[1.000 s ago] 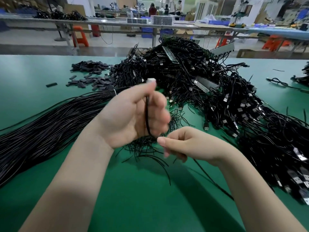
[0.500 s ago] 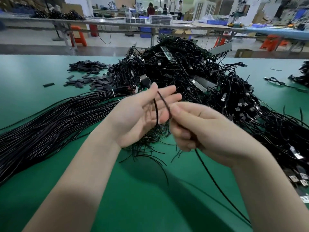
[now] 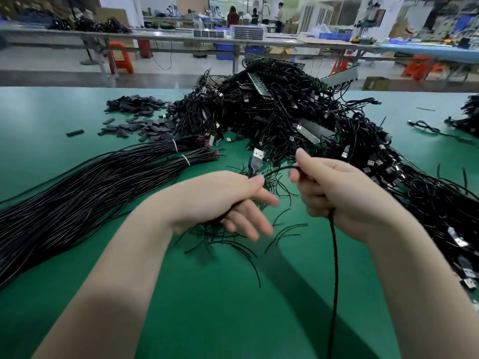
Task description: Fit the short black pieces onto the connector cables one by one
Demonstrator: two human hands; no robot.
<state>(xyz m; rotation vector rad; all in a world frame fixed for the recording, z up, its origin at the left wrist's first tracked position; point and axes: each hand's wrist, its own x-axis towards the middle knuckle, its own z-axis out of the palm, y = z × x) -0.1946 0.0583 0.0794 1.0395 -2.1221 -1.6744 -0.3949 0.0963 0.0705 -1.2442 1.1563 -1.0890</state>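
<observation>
Head view shows a green table (image 3: 233, 320) with both hands raised over it, close to each other. The left hand (image 3: 220, 200) pinches one cable (image 3: 335, 268) between thumb and forefinger just below its metal plug (image 3: 257, 158), which stands upward, while the other fingers hang loose and are a little blurred. The right hand (image 3: 337, 193) is closed around the same cable further along; the cable makes a small arc between the two hands and then drops from the right fist down toward the near edge of the picture. I cannot see a short black piece on this cable or in either hand; the fingers may hide one. The short black pieces (image 3: 137, 120) lie in a loose heap at the far left of the table, well apart from the hands, beside the big tangled pile of cables (image 3: 298, 120). Two tied bundles of cables (image 3: 90, 182) lie stretched at the left. The risk, as I judge it, is that the thin free end slips out of the right fist, because the grip is on the middle and the rest hangs with its own weight. Also the loose cut ends under the left hand can catch the cable and pull others up with it.
</observation>
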